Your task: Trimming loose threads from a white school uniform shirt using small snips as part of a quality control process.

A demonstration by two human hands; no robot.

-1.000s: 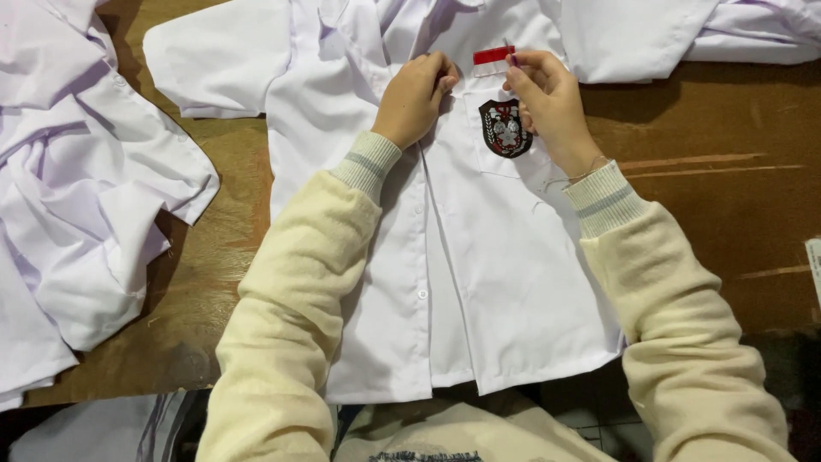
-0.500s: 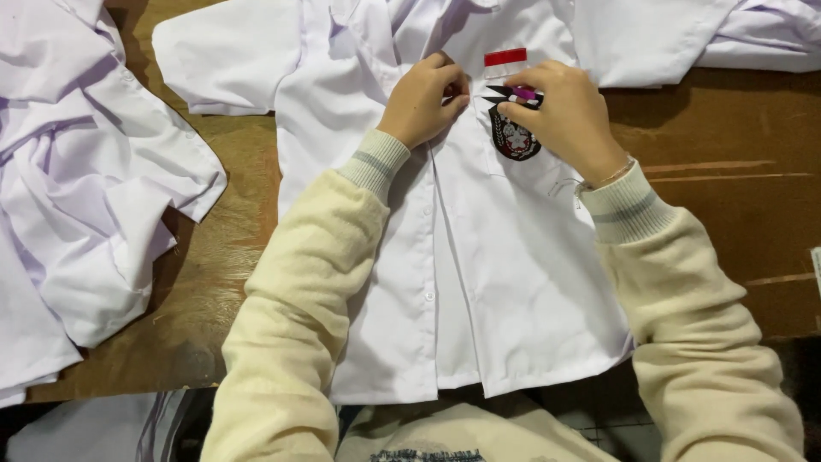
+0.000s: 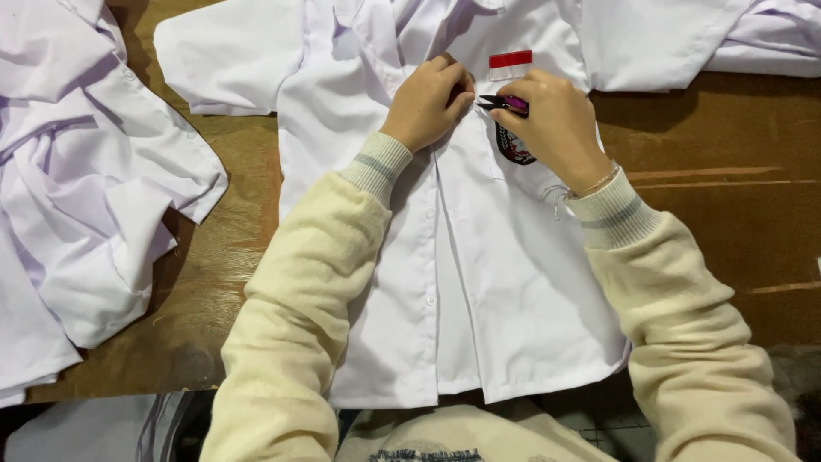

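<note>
White shirt (image 3: 462, 257) flat on wooden tabletop (image 3: 727, 222), left hand (image 3: 425, 103) pinching its placket, right hand (image 3: 552, 124) clamped on small thread snips (image 3: 505, 103) near chest badge (image 3: 511, 147)

The right hand (image 3: 556, 128) now points small thread snips (image 3: 506, 103) toward the left hand (image 3: 428, 103).

Two hands are showing: the left hand (image 3: 428, 103) and the right hand (image 3: 552, 128), each coming out of one of two cream sleeves (image 3: 299, 316). One small thread snipper (image 3: 505, 103) is sitting in the right hand. One white shirt (image 3: 462, 282) is lying spread at centre, carrying one dark crest badge (image 3: 511, 150) and one red-and-white patch (image 3: 510, 63). One heap of white garments (image 3: 77, 197) is lying at nine o'clock, and one more white garment (image 3: 770, 38) is lying at two o'clock
</note>
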